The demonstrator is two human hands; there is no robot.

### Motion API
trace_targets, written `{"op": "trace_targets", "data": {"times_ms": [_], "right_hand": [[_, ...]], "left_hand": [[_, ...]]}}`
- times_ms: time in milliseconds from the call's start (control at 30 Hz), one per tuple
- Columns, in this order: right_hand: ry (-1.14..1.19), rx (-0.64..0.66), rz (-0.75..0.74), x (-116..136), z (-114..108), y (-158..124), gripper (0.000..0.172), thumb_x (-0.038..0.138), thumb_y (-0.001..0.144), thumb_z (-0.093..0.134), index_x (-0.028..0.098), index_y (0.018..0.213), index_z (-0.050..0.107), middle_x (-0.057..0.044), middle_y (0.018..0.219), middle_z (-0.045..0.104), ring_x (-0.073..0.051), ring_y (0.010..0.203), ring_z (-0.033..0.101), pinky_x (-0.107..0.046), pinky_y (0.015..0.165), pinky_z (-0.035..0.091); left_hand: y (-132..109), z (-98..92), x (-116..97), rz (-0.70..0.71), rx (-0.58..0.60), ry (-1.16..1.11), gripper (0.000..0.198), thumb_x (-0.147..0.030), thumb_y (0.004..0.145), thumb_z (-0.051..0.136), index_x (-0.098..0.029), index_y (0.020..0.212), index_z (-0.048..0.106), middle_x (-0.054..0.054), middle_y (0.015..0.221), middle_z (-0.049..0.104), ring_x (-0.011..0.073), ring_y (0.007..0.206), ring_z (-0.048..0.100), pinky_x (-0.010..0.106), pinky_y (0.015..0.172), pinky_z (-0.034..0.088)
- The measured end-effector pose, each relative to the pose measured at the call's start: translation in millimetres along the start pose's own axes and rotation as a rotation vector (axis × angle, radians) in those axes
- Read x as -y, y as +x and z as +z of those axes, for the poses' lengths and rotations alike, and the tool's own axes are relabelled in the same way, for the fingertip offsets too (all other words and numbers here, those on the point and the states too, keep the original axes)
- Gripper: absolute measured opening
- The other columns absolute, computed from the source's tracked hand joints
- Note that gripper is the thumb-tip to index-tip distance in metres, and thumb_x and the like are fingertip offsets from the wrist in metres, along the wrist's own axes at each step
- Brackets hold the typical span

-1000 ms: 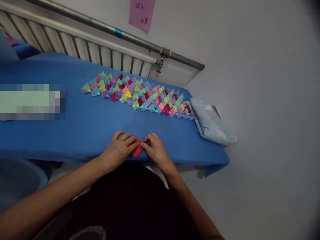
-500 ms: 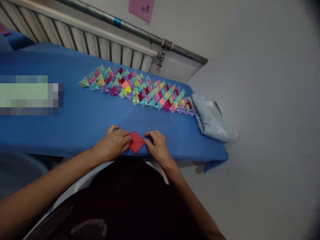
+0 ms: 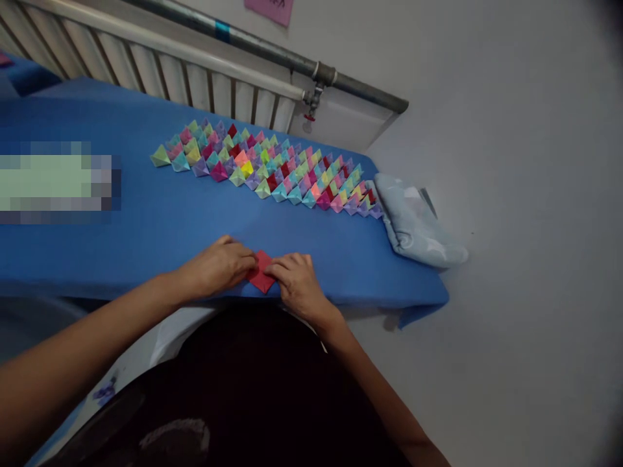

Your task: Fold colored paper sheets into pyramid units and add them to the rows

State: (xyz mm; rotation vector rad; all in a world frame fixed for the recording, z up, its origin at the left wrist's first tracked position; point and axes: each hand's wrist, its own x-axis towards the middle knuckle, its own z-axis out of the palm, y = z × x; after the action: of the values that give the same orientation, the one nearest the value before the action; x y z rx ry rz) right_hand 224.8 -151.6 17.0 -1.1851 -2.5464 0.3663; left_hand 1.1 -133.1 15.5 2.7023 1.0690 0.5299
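A small red square of folded paper (image 3: 261,272) lies cornerwise on the blue cloth near the front edge of the table, between my hands. My left hand (image 3: 221,264) has its fingers closed on the paper's left corner. From the other side my right hand (image 3: 298,280) covers the right corner, thumb and fingers pressed together on it. Fine creases on the paper are too small to make out. Beyond my hands stand several rows of folded paper pieces (image 3: 280,172) in many colours, each with pointed tips.
A folded light-blue cloth (image 3: 418,227) rests at the table's right end. Behind the blue-covered table (image 3: 121,253) are a white radiator (image 3: 170,78) and a metal pipe with a red-handled valve (image 3: 311,104). A pink note (image 3: 272,8) hangs on the wall. A blurred patch covers something at left.
My right hand has moved left onto the right corner of the red paper, its fingers closing over it. The left hand stays at the left corner. The view has shifted slightly.
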Motion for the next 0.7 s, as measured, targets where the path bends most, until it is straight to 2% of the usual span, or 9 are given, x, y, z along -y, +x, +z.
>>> {"op": "trace_targets", "data": {"times_ms": [100, 200, 533, 700], "right_hand": [[0.019, -0.006, 0.020, 1.7, -2.7, -0.9, 0.021, 0.016, 0.089, 0.055, 0.024, 0.104, 0.068, -0.002, 0.114, 0.071, -0.022, 0.100, 0.054, -0.039, 0.089, 0.031], [0.042, 0.004, 0.051, 1.8, -4.9, -0.5, 0.017, 0.022, 0.088, 0.058, 0.025, 0.102, 0.068, -0.001, 0.113, 0.072, -0.022, 0.101, 0.055, -0.037, 0.089, 0.031], [0.062, 0.020, 0.079, 4.6, -5.7, 2.7, 0.020, 0.027, 0.088, 0.063, 0.027, 0.106, 0.070, -0.002, 0.112, 0.070, -0.022, 0.101, 0.055, -0.037, 0.089, 0.031], [0.015, 0.024, 0.090, 9.6, -4.3, 5.1, 0.019, 0.031, 0.092, 0.060, 0.029, 0.107, 0.071, -0.003, 0.109, 0.069, -0.022, 0.101, 0.053, -0.039, 0.089, 0.030]], "left_hand": [[-9.6, -0.1, -7.5, 0.044, 0.049, 0.027, 0.019, -0.031, 0.092, 0.050, -0.022, 0.099, 0.065, 0.004, 0.097, 0.070, 0.0184, 0.088, 0.062, 0.038, 0.098, 0.035], [-10.8, 0.3, -9.6, 0.035, 0.051, 0.062, 0.020, -0.033, 0.091, 0.051, -0.022, 0.103, 0.063, 0.005, 0.099, 0.070, 0.0199, 0.089, 0.062, 0.041, 0.100, 0.034], [-11.6, 7.9, -6.4, 0.043, -0.050, 0.072, 0.025, -0.032, 0.098, 0.041, -0.021, 0.092, 0.062, 0.003, 0.091, 0.070, 0.0161, 0.081, 0.062, 0.038, 0.097, 0.037], [-13.3, 9.4, -8.3, -0.002, -0.082, 0.005, 0.026, -0.033, 0.099, 0.040, -0.022, 0.096, 0.063, 0.003, 0.093, 0.071, 0.0166, 0.087, 0.062, 0.038, 0.099, 0.036]]}}
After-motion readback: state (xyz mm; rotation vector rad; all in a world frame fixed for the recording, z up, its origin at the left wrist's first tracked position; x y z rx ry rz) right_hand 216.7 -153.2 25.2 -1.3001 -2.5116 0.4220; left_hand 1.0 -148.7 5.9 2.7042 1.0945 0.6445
